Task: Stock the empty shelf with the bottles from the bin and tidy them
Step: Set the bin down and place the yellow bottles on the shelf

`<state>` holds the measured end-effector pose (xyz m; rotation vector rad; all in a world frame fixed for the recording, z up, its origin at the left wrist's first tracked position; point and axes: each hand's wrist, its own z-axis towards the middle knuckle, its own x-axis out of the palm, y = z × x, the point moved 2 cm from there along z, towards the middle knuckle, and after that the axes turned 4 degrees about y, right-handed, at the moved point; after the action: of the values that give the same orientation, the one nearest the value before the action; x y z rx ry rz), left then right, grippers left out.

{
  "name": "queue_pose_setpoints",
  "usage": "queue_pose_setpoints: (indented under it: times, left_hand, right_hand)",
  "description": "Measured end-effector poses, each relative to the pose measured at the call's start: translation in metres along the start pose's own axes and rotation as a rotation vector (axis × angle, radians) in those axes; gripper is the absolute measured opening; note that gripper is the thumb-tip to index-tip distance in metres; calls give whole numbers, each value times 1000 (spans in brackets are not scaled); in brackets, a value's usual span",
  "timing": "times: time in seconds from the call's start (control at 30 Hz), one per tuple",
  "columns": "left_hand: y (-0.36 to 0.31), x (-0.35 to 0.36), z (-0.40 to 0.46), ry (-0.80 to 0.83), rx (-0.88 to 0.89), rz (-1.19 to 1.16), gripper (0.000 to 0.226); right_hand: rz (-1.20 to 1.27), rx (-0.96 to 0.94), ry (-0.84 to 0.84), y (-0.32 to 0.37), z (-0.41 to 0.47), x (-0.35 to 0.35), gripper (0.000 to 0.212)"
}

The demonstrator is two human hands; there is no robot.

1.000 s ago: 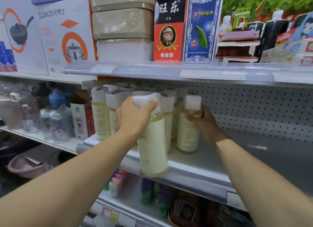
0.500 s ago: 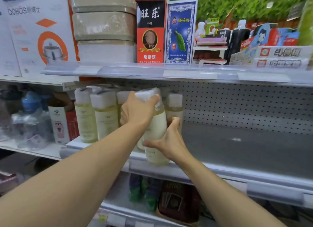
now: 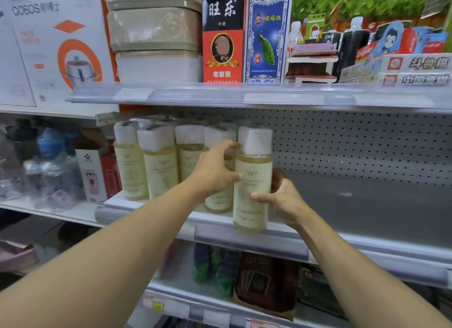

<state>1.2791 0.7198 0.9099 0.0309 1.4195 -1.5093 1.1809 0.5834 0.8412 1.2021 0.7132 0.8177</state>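
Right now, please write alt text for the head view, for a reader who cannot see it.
Both hands, left hand and right hand, hold a pale yellow bottle upright at the shelf front edge, beside a row of matching bottles.

"COBOS" on white cooker box (image 3: 53, 46), "Colgate" on red toothpaste box (image 3: 365, 52)

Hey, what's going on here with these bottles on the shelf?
A person is stocking a store shelf with pale yellow bottles. Both hands are on the front bottle at the shelf's front edge: the left hand grips its left side and the right hand wraps round its right side. A row of matching bottles already stands to the left; the right part of the shelf is bare.
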Motion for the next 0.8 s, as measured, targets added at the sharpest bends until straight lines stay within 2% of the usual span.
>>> queue_pose_setpoints:
  times: [0.13,0.33,0.43,0.57,0.67,0.8]
  left_hand:
    - [14,12,-1,23,-11,98,76]
    - [26,28,6,-36,-45,112,71]
    - [35,33,6,-49,-137,139,56]
    - [45,40,2,28,-174,215,42]
    - [47,43,0,59,-162,229,46]
    - [50,44,-2,80,-159,297,52]
  right_hand:
    - [9,33,27,-6,11,-4,69]
    - [-2,75,68,-18,26,-12,66]
    - [-110,55,112,-19,29,-15,67]
    - [-310,2,86,-13,25,-17,62]
    - [-494,-24,17,-11,23,-18,71]
    - [-666,69,-58,-18,13,-3,76]
